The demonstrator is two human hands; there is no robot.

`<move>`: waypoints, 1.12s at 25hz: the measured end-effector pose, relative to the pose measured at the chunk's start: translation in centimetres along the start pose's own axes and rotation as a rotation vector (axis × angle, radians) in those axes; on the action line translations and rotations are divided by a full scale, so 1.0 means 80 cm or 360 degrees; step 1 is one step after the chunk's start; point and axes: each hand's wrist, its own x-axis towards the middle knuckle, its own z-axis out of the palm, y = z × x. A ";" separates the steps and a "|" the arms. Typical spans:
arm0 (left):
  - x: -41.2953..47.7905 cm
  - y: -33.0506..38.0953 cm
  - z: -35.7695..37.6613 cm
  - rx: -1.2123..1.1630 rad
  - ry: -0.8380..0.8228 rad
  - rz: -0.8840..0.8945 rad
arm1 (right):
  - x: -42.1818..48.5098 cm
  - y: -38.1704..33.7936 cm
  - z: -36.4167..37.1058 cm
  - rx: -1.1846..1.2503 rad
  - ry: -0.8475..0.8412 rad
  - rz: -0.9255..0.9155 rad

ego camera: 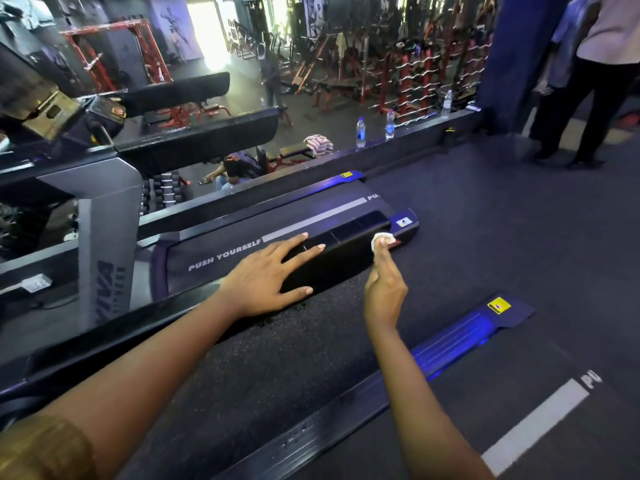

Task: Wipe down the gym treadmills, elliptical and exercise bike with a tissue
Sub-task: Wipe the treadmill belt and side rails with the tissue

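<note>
The tissue (382, 240) is a small white wad, probably light, soft and easily torn, so hold it bunched. The right hand (384, 289) pinches it against the far end of the glossy black rail (346, 252). The left hand (266, 278) rests mid-rail, fingers straight and spread. Beyond lie the treadmill deck (242, 252), the dark rubber floor (502, 209) and water bottles (360, 131) on a ledge.
</note>
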 end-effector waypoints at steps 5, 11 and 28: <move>0.000 0.001 0.000 0.0000 0.0024 -0.0014 | -0.064 -0.002 0.014 0.0070 -0.0129 0.0186; -0.001 -0.001 0.002 0.0012 0.0013 0.0000 | -0.017 -0.016 -0.007 0.0173 0.0211 0.0105; 0.000 0.003 0.001 0.0026 0.0038 -0.0031 | 0.000 -0.024 0.004 0.0283 0.0367 0.0108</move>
